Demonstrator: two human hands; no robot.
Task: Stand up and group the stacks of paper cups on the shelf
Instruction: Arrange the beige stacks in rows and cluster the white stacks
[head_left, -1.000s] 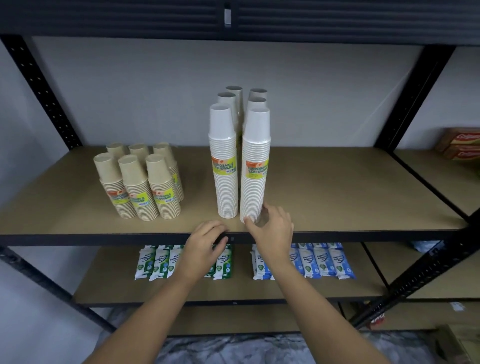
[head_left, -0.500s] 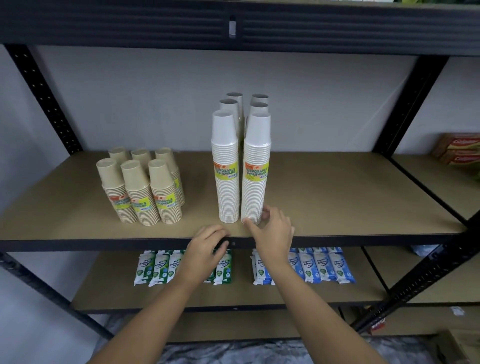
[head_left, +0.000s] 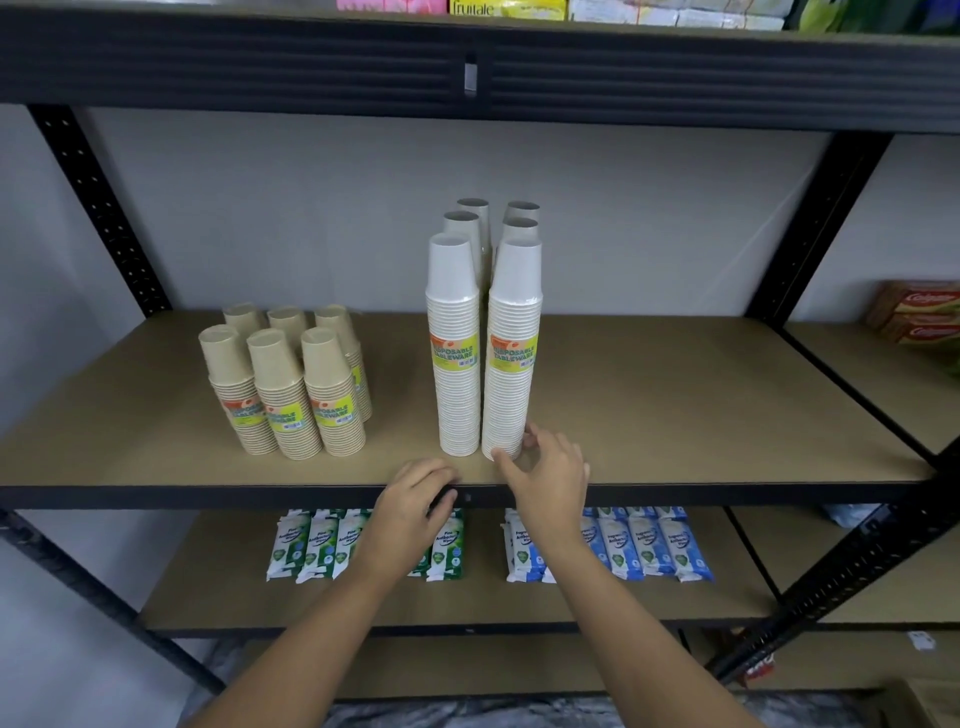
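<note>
White near-right stack (head_left: 511, 364) upright mid-shelf, touching other white stacks (head_left: 453, 338); base pinched by right hand (head_left: 550, 478), unmoved since a second ago. Left hand (head_left: 410, 504) curled over shelf (head_left: 727, 488) edge. Brown stacks (head_left: 283, 384) grouped left. Probably final nudge.

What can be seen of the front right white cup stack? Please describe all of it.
The front right white stack is a tall upright column of nested paper cups, mouths down, with a yellow label reading DISPOSABLE TABLEWARE. It stands near the front edge of the shelf, beside the left white stack. The right hand holds its base, thumb in front.
</note>
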